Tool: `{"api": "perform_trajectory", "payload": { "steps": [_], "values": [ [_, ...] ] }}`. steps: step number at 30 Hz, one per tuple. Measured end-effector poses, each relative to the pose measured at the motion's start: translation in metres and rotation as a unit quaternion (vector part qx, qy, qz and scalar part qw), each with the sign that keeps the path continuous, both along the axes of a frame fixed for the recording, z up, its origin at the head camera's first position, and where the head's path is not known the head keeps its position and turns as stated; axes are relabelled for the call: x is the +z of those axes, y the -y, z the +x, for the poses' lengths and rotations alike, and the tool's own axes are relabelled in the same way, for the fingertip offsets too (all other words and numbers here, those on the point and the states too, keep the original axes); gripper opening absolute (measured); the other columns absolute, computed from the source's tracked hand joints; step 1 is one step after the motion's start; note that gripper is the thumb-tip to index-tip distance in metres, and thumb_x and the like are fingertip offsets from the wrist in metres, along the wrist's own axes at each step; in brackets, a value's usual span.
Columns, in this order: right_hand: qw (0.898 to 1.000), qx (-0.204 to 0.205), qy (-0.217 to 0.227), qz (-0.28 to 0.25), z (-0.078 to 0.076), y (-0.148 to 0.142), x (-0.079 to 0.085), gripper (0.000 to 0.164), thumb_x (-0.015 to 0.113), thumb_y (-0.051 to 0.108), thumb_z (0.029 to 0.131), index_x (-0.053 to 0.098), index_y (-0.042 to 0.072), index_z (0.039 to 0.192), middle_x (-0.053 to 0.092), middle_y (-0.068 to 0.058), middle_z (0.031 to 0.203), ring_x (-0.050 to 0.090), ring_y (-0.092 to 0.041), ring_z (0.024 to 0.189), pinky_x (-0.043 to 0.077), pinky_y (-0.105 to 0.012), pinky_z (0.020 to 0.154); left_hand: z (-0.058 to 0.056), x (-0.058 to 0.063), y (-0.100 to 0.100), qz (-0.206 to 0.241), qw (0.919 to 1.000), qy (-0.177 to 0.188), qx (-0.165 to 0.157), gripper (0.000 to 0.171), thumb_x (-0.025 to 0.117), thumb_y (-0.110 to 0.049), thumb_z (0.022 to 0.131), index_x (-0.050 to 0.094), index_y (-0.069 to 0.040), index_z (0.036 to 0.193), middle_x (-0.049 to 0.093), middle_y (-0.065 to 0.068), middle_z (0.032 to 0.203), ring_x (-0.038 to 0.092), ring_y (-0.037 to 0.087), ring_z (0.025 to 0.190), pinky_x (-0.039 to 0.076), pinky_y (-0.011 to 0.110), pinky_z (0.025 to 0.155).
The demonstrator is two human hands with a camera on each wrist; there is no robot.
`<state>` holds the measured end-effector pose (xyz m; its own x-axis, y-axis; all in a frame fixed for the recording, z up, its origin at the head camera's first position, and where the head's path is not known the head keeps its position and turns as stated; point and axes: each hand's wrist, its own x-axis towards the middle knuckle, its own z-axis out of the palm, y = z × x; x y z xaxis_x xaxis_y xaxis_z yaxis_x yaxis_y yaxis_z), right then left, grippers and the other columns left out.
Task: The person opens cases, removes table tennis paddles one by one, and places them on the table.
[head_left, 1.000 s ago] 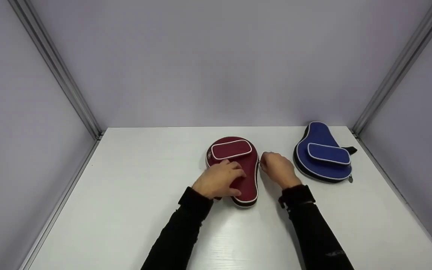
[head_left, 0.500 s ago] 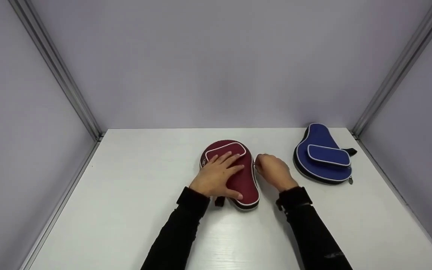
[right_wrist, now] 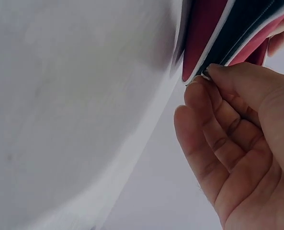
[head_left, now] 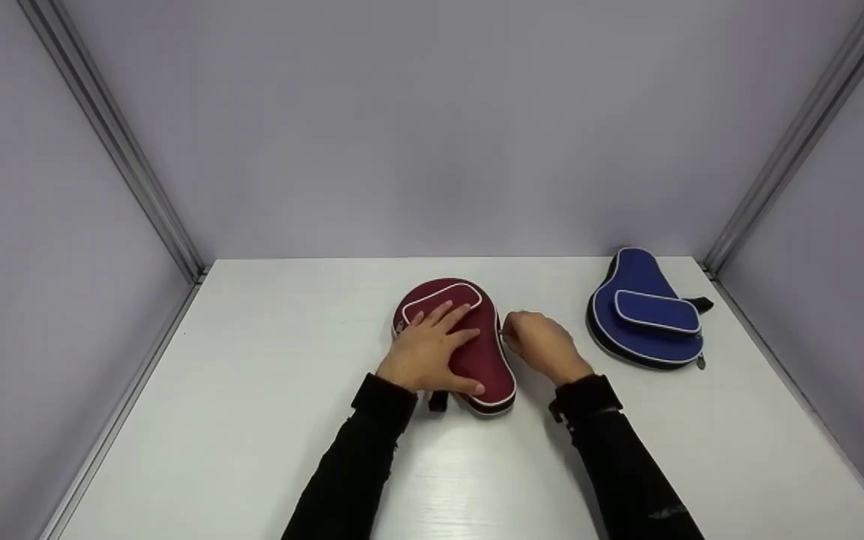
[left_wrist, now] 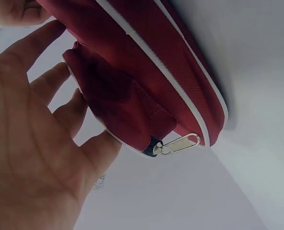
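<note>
In the head view a dark red, gourd-shaped table tennis bat case (head_left: 486,360) with white piping lies on the white table. My left hand (head_left: 426,354) rests on top of it with spread, straight fingers, partly covering its front pocket (head_left: 443,298). At the case's right side my right hand (head_left: 544,343) pinches the zipper pull between thumb and forefinger. The right wrist view shows the black zipper band (right_wrist: 242,28) along that side; the pull itself is mostly hidden by the fingertips. A metal pocket zipper pull (left_wrist: 182,143) hangs loose in the left wrist view.
A blue bat case (head_left: 627,330) of the same shape lies at the back right of the table (head_left: 267,420), with a black strap (head_left: 700,304) sticking out. Grey walls (head_left: 432,150) stand behind and on both sides.
My left hand has flattened from loosely curled to spread on the red case. The case has shifted slightly left and tilted a little. My right hand has moved slightly left, keeping at the zipper.
</note>
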<state>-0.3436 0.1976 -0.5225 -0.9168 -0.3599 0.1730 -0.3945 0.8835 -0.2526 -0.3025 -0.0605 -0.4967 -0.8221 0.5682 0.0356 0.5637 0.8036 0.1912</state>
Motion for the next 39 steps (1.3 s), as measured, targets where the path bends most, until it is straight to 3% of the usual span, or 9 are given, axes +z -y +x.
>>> {"api": "perform_trajectory", "payload": {
  "steps": [13, 30, 39],
  "values": [
    [0.999, 0.027, 0.044, -0.009, 0.003, 0.011, 0.006, 0.011, 0.075, 0.006, 0.106, 0.078, 0.009, 0.096, 0.072, -0.003, 0.088, 0.062, -0.018, 0.079, 0.06, -0.044, 0.071, -0.009, -0.003, 0.011, 0.024, 0.9973, 0.008, 0.069, 0.1, 0.084, -0.079, 0.093, 0.06, -0.026, 0.174, 0.03, 0.004, 0.197, 0.023, 0.034, 0.186, 0.028, 0.065, 0.149],
    [0.998, 0.061, 0.031, 0.003, 0.012, 0.022, 0.007, 0.007, 0.081, 0.008, 0.105, 0.081, 0.009, 0.098, 0.081, -0.005, 0.094, 0.073, -0.019, 0.083, 0.066, -0.045, 0.074, -0.018, -0.006, 0.035, 0.053, 0.9887, 0.01, 0.14, 0.104, 0.084, -0.079, 0.093, 0.059, -0.02, 0.175, 0.028, 0.008, 0.197, 0.022, 0.038, 0.186, 0.025, 0.072, 0.148],
    [0.995, 0.096, 0.035, 0.011, 0.018, 0.036, 0.005, 0.007, 0.078, 0.004, 0.105, 0.08, 0.008, 0.1, 0.08, -0.005, 0.094, 0.073, -0.019, 0.084, 0.067, -0.043, 0.077, -0.02, -0.006, 0.043, 0.056, 0.979, 0.01, 0.196, 0.104, 0.083, -0.077, 0.095, 0.055, -0.019, 0.177, 0.027, 0.011, 0.197, 0.02, 0.041, 0.186, 0.025, 0.073, 0.148]
  ]
}}
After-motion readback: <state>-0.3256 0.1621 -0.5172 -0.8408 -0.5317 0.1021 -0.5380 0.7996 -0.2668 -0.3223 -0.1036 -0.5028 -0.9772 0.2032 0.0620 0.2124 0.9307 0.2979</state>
